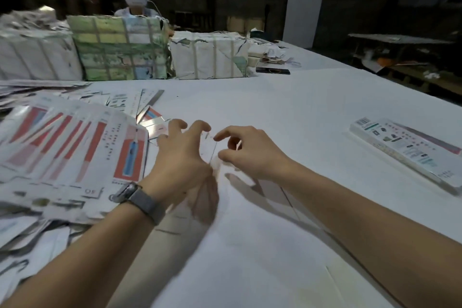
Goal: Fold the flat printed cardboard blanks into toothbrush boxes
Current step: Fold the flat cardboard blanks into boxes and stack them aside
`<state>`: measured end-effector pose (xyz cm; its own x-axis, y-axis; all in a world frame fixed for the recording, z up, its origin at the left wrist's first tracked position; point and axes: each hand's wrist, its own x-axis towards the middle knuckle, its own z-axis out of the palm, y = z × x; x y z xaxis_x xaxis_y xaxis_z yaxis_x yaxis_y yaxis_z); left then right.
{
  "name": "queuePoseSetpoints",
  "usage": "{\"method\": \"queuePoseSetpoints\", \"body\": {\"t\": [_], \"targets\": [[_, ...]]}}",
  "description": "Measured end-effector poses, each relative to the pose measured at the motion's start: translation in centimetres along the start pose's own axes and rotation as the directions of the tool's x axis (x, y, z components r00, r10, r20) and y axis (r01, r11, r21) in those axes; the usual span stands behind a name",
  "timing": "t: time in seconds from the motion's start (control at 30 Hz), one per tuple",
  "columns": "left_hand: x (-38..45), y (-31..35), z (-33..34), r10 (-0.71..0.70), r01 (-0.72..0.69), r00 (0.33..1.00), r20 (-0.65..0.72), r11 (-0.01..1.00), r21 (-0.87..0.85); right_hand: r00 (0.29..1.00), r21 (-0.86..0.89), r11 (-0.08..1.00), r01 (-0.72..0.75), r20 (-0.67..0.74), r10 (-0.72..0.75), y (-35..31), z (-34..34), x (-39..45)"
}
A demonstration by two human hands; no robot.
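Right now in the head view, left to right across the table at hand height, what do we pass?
Fanned pile of printed blanks → left hand → white blank being folded → right hand → bare white table → folded boxes stacked at the right edge.

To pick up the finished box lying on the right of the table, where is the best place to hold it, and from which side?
Judging by its long, flat shape, take the finished box across its narrow width near the middle, from above, with the right hand, which is nearer.
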<state>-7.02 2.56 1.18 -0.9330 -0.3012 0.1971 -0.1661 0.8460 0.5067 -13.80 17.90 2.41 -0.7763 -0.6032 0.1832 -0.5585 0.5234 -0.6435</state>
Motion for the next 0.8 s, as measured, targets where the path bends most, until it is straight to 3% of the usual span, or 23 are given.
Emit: {"method": "queuePoseSetpoints", "body": {"t": [0.2, 0.4, 0.63, 0.73, 0.8], "targets": [[0.3, -1.3, -1.3, -0.155, 0.144, 0.985, 0.076, 0.981, 0.128, 0.999, 0.04, 0.999, -0.034, -0.007, 0.034, 0.8, 0.3, 0.3], [0.4, -1.3, -2.1, -0.151, 0.153, 0.988, -0.023, 0.98, 0.13, 0.999, 0.069, 0.997, -0.044, -0.017, 0.045, 1.2, 0.4, 0.5], [0.3, -1.4, -3.5, -0.09, 0.123, 0.986, -0.138, 0.96, 0.251, 0.999, 0.114, 0.992, -0.049, -0.019, 0.051, 1.3, 0.3, 0.6], [-0.1, -1.3, -3.4, 0.001, 0.087, 0.977, -0.213, 0.91, 0.405, 0.999, 0.113, 0.993, -0.035, -0.025, 0.038, 1.3, 0.3, 0.6], [-0.3, -1.1, -2.8, 0.072, 0.022, 0.972, -0.224, 0.92, 0.392, 0.999, 0.117, 0.993, -0.02, -0.033, 0.024, 1.3, 0.4, 0.6]]}}
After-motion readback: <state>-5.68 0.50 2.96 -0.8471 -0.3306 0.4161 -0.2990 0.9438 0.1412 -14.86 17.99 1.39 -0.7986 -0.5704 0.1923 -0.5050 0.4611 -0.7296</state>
